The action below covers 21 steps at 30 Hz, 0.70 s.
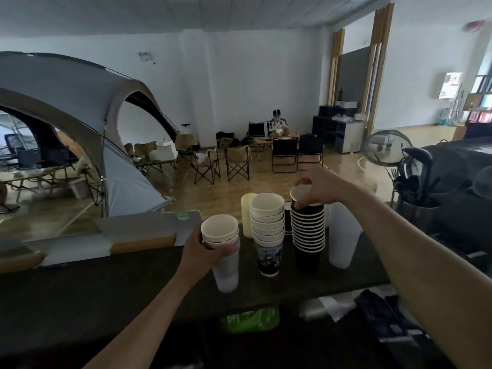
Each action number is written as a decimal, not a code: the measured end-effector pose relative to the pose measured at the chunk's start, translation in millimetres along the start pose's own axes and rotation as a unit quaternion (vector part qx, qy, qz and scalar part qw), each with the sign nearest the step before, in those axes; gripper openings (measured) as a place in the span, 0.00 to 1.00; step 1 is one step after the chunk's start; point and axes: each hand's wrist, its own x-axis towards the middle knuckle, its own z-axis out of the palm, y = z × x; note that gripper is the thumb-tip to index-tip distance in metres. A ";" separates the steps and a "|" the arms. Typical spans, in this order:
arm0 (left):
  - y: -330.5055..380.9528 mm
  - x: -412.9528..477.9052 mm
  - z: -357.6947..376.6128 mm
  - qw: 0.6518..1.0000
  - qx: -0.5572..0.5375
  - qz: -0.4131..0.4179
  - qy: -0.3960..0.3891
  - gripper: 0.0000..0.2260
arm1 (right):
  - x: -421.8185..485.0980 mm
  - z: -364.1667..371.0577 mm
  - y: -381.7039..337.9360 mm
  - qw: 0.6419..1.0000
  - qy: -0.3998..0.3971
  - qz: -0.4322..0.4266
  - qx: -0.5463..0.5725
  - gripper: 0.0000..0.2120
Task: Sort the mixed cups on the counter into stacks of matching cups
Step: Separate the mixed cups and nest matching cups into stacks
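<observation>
My left hand (205, 251) grips a mixed stack (223, 251): a few paper cups with white insides nested on top of frosted plastic cups, held just above the dark counter (133, 283). To its right stands a stack of printed paper cups (267, 230). Further right is a tall stack of black cups (308, 235). My right hand (316, 191) holds a black cup (302, 195) by its rim, tilted, right on top of that black stack. A frosted plastic stack (342, 235) stands beside it, and a cream cup stack (247, 217) stands behind.
A grey laptop (159, 225) lies at the counter's far left edge. Black utensils in a metal holder (418, 206) and a fan (386, 149) stand at the right. A green bag (250, 319) and plastic wrap (327, 304) lie below. Beyond are a tent, folding chairs and a seated person.
</observation>
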 end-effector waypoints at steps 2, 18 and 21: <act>0.3 -1.7 0.7 1.000 -0.004 0.000 0.007 0.29 | 0.7 13.1 3.5 0.999 -0.037 0.005 -0.022 0.33; 1.6 -1.5 -6.6 0.998 -0.005 -0.047 -0.041 0.29 | -2.6 91.6 -156.7 0.969 -0.148 -0.193 -0.034 0.38; 0.5 -0.6 -11.7 0.997 0.000 -0.062 -0.050 0.34 | 7.1 85.9 -161.7 0.968 -0.153 -0.192 -0.058 0.38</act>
